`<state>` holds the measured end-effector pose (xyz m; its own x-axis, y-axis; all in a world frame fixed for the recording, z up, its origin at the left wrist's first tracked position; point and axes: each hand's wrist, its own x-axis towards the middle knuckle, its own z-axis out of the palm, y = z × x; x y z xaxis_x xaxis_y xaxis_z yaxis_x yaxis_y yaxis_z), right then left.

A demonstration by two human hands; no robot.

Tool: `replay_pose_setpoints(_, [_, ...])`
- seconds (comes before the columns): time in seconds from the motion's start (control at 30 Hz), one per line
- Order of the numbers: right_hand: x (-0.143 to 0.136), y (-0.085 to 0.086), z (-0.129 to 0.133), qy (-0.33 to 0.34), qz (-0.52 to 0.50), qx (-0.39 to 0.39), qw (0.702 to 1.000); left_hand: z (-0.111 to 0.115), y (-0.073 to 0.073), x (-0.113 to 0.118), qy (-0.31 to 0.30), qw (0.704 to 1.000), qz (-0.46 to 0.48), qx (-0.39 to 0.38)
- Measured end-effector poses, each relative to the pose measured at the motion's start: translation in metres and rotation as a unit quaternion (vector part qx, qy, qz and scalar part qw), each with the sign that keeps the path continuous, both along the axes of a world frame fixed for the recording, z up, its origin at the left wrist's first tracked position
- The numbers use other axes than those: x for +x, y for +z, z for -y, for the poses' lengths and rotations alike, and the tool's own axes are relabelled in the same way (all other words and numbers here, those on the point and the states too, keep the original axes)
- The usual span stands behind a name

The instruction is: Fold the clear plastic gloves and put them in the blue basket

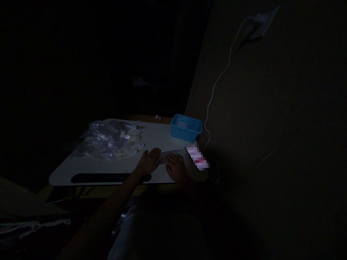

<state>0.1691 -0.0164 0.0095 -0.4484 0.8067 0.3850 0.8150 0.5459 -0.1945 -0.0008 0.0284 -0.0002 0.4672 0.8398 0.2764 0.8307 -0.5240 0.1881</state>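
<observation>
Translucent plastic strip (pixel 163 156) lies flat on the white tabletop (pixel 159 135), under and between the person's two hands; take it as the dial's centre, twelve being away from the person. The room is very dark.

Farthest left, at eight o'clock and below the table, run some pale strands (pixel 35 224), too dim to name further. At between nine and ten o'clock, a crumpled heap of clear plastic bags (pixel 104 141) covers the table's left part. A long black inset (pixel 108 177) sits along the near edge at eight o'clock. Against the heap's right side lie several flat whitish pieces (pixel 134 141), not clear enough to identify.

The left hand (pixel 150 161) rests palm down at the strip's left end, fingers close together and thumb apart; whether it pinches the plastic I cannot tell. A small pink-and-white spool-like item (pixel 158 117) is at eleven o'clock, past the table's far edge. The right hand (pixel 175 167) lies over the strip from five o'clock, fingers slightly bent; its grip cannot be made out either.

At one o'clock stands a blue plastic basket (pixel 185 134). A lit smartphone (pixel 197 157) lies at three. Farther out at one o'clock, a white cable (pixel 217 82) climbs to a wall plug (pixel 261 18).
</observation>
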Motion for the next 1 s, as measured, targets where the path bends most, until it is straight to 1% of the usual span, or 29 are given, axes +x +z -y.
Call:
replay_pose_setpoints(0.1, [-0.011, 0.001, -0.006, -0.001, -0.011, -0.006, 1.000, 0.002, 0.001, 0.001, 0.004, 0.999, -0.036, 0.000])
replay_pose_setpoints(0.23, [-0.025, 0.000, -0.014, 0.010, -0.021, -0.010, 1.000, 0.003, 0.003, 0.000, 0.000, 0.997, -0.076, -0.021])
replay_pose_setpoints(0.37, [-0.028, -0.005, -0.017, -0.001, -0.017, -0.016, 1.000, 0.002, 0.002, -0.001, 0.003, 0.994, -0.103, -0.024])
replay_pose_setpoints(0.47, [-0.026, -0.010, -0.019, -0.012, -0.009, -0.007, 1.000, 0.002, 0.002, -0.001, 0.002, 0.993, -0.113, -0.023])
replay_pose_setpoints(0.6, [-0.012, -0.016, -0.024, -0.052, 0.033, 0.025, 0.998, 0.005, 0.005, 0.000, 0.008, 0.992, -0.123, -0.003])
replay_pose_setpoints(0.73, [0.017, -0.017, -0.031, -0.118, 0.086, 0.066, 0.987, 0.006, 0.006, 0.002, 0.024, 0.989, -0.143, 0.008])
replay_pose_setpoints(0.8, [0.029, -0.016, -0.033, -0.140, 0.095, 0.076, 0.983, 0.006, 0.006, 0.002, 0.027, 0.989, -0.147, 0.006])
replay_pose_setpoints(0.9, [0.039, -0.015, -0.035, -0.150, 0.088, 0.083, 0.981, 0.004, 0.004, 0.001, 0.022, 0.989, -0.149, 0.005])
replay_pose_setpoints(1.0, [0.039, -0.017, -0.036, -0.147, 0.080, 0.087, 0.982, 0.003, 0.001, 0.000, 0.022, 0.989, -0.145, 0.006])
